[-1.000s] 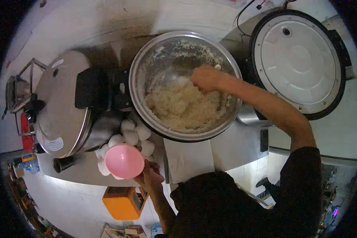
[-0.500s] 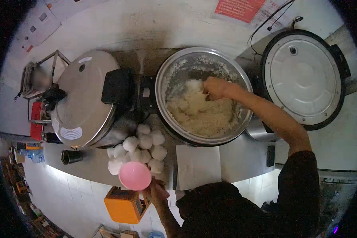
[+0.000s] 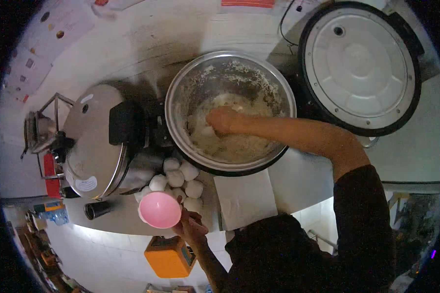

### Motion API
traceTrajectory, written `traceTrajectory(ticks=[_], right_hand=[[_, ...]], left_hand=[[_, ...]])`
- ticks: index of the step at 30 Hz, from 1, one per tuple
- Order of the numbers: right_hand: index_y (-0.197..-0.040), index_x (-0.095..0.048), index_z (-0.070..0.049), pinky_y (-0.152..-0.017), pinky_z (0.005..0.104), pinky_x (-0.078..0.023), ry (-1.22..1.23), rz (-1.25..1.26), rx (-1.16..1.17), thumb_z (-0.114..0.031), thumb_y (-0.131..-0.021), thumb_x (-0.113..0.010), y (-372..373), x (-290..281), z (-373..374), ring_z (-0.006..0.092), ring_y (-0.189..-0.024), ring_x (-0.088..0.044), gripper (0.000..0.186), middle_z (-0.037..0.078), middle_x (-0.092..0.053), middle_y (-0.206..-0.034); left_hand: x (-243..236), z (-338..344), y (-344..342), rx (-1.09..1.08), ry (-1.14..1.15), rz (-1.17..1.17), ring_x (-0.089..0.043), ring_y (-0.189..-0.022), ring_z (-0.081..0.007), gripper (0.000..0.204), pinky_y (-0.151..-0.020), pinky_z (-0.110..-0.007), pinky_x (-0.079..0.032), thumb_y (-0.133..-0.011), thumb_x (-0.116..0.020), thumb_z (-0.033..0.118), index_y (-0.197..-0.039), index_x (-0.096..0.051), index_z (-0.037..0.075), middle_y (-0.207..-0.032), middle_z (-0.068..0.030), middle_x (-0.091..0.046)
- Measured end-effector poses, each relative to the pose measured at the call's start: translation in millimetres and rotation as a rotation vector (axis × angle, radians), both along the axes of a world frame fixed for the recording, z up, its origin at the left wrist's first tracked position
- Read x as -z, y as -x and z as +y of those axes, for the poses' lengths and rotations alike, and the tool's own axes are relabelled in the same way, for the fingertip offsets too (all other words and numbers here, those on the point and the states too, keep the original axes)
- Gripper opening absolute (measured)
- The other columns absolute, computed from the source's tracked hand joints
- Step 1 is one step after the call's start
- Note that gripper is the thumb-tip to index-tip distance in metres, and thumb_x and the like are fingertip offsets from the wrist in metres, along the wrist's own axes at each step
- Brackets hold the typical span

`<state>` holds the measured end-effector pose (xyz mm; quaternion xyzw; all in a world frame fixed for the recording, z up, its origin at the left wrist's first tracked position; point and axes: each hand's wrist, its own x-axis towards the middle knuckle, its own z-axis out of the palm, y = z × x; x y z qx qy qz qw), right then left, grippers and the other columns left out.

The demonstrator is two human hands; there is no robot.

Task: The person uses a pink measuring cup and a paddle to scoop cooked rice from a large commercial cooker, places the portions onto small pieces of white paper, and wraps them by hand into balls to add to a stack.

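Note:
In the centre, an open steel pot (image 3: 182,80) holds cooked white rice (image 3: 242,149) in its lower part, with grains stuck to the inner wall. My right hand (image 3: 224,120) is down inside it at the left of middle, fingers curled into the rice, with a pale clump under them; what exactly they grip is hidden. My left hand (image 3: 190,226), lower centre, holds a pink bowl (image 3: 159,207) upright, apparently empty. Behind this bowl lies a pile of several round white bundles (image 3: 193,189). A white sheet (image 3: 244,200) lies below the pot.
A closed cooker (image 3: 88,149) stands left, a dark cup (image 3: 97,210) before it. A raised round lid (image 3: 362,68) is at right. Behind the metal worktop (image 3: 298,180) is a wall with papers (image 3: 29,73). An orange crate (image 3: 164,263) sits on the floor below.
My right hand has moved leftward and deeper within the rice pot. My left hand still holds the pink bowl near the white bundles. The camera's view has shifted.

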<state>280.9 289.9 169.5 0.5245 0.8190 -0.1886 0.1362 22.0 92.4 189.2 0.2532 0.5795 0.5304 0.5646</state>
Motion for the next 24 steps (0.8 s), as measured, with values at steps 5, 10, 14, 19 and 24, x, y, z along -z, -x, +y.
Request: traceTrajectory(ticks=[5,10,14,19,24], right_hand=[[-0.067,-0.062,0.002,-0.058,0.0434,-0.05,0.196,-0.045,0.069,-0.014,-0.066,-0.064,-14,-52,35,0.0292,-0.067,-0.062,0.017,0.019,-0.064,-0.073],[-0.063,-0.061,0.005,-0.052,0.0418,-0.049,0.077,0.143,-0.046,-0.011,-0.064,-0.062,25,-39,11,0.0282,-0.06,-0.062,0.016,0.019,-0.061,-0.066],[-0.06,-0.06,0.006,-0.047,0.0401,-0.048,0.081,0.178,-0.006,-0.009,-0.062,-0.06,31,-3,21,0.0273,-0.053,-0.061,0.015,0.019,-0.058,-0.059],[-0.057,-0.059,0.009,-0.04,0.038,-0.047,0.158,0.406,0.152,-0.005,-0.059,-0.058,19,-101,23,0.0263,-0.045,-0.06,0.014,0.018,-0.055,-0.05],[-0.049,-0.057,0.005,-0.04,0.0373,-0.046,0.11,0.558,0.255,-0.005,-0.058,-0.056,9,-63,28,0.0245,-0.043,-0.059,0.013,0.017,-0.053,-0.046]], left_hand=[[36,-35,25,-0.069,-0.012,0.334,-0.044,-0.049,-0.0092,0.044,-0.042,-0.023,-0.032,-0.083,-0.063,0.013,-0.125,-0.048,0.013,-0.058,0.0002,-0.052],[20,-43,18,-0.197,0.155,0.045,-0.041,-0.043,-0.0115,0.033,-0.037,-0.026,-0.03,-0.086,-0.058,0.018,-0.118,-0.053,0.015,-0.051,-0.0011,-0.047],[12,-32,18,-0.158,0.17,0.182,-0.042,-0.06,-0.003,0.03,-0.048,-0.017,-0.035,-0.085,-0.059,0.017,-0.111,-0.056,0.002,-0.1,-0.0053,-0.062],[24,-45,29,-0.07,0.086,0.067,-0.04,-0.043,-0.0113,0.035,-0.039,-0.025,-0.03,-0.088,-0.057,0.021,-0.12,-0.053,0.009,-0.055,-0.0009,-0.049],[27,-35,20,-0.08,0.05,0.039,-0.039,-0.045,-0.0086,0.035,-0.041,-0.023,-0.027,-0.087,-0.059,0.02,-0.117,-0.054,0.004,-0.056,0.0016,-0.046]])
